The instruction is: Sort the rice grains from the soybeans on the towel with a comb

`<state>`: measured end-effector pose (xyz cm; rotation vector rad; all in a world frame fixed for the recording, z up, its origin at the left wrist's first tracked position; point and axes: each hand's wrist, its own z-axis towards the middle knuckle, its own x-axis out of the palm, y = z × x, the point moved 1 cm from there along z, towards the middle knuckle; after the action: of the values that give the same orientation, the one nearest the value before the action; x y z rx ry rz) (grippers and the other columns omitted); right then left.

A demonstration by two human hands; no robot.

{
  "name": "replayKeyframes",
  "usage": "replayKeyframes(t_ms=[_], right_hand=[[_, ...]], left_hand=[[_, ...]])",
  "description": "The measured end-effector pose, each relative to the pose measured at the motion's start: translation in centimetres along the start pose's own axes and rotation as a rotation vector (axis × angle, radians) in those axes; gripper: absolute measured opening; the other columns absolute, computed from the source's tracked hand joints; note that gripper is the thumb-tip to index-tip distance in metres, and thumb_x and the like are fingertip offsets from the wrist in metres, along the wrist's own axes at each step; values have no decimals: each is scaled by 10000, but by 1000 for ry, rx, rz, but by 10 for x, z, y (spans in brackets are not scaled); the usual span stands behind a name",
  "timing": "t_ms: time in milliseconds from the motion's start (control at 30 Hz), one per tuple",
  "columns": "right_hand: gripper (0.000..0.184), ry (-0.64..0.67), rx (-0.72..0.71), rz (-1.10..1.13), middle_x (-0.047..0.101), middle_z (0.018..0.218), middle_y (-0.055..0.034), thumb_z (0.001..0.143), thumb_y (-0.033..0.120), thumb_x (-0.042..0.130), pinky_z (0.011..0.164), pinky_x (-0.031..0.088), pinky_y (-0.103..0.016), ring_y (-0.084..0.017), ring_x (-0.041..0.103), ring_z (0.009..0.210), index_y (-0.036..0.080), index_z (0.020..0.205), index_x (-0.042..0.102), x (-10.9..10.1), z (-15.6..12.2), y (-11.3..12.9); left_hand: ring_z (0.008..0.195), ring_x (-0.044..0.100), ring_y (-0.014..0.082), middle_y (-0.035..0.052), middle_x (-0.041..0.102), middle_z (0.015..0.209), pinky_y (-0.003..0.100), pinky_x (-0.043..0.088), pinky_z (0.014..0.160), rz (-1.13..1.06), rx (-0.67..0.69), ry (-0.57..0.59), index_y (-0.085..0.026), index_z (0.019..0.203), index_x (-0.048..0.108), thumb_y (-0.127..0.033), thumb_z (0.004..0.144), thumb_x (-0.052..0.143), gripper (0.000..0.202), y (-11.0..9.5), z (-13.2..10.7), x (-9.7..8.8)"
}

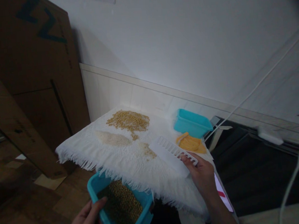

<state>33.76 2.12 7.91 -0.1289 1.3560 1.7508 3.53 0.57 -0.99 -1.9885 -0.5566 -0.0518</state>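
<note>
My left hand (85, 223) grips the near edge of a blue plastic tub (143, 220) that holds soybeans (122, 204), held just below the table's front edge. My right hand (202, 173) is closed on a white slotted plastic scraper (171, 152) that rests on a fringed white cloth (133, 168). On the cloth lie a pile of soybeans (128, 120), a pile of white rice (113, 138) and a small mixed heap (147, 150) right by the scraper's edge.
A second blue tub (191, 123) and an orange cloth (191, 143) sit at the back right of the cloth. Large cardboard boxes (27, 76) lean at the left. White cables (266, 78) cross a dark surface (260, 172) at the right. A white wall stands behind.
</note>
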Motion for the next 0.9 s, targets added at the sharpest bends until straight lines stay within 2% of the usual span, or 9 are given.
replayKeyframes(t_ms=[100,400,667,900], right_hand=[[357,-41,-12,-42,741,870,-69,791,474,588,716,520,-328,-244,678,815,173,925,724,-4,-3,0],[378,-27,-33,-140,740,824,-61,810,492,554,567,500,-261,-207,675,688,171,904,729,-13,-14,0],[379,-3,-42,-131,745,799,-56,822,490,543,531,507,-249,-207,684,664,171,884,737,-14,-21,4],[375,-17,-24,-179,748,801,-52,813,505,547,531,523,-249,-216,696,669,193,879,744,-19,-30,4]], left_hand=[[203,282,42,-103,383,268,138,193,229,-15,-27,-11,-187,565,582,-494,487,779,373,0,-1,2],[214,287,41,-94,392,262,134,203,246,56,-22,9,-194,550,557,-488,546,748,351,1,-3,4],[189,273,42,-90,380,245,136,173,231,44,-50,17,-190,525,546,-511,531,748,379,2,-6,6],[227,289,41,-107,386,288,134,193,255,4,-40,-21,-190,580,579,-445,517,769,324,0,-8,8]])
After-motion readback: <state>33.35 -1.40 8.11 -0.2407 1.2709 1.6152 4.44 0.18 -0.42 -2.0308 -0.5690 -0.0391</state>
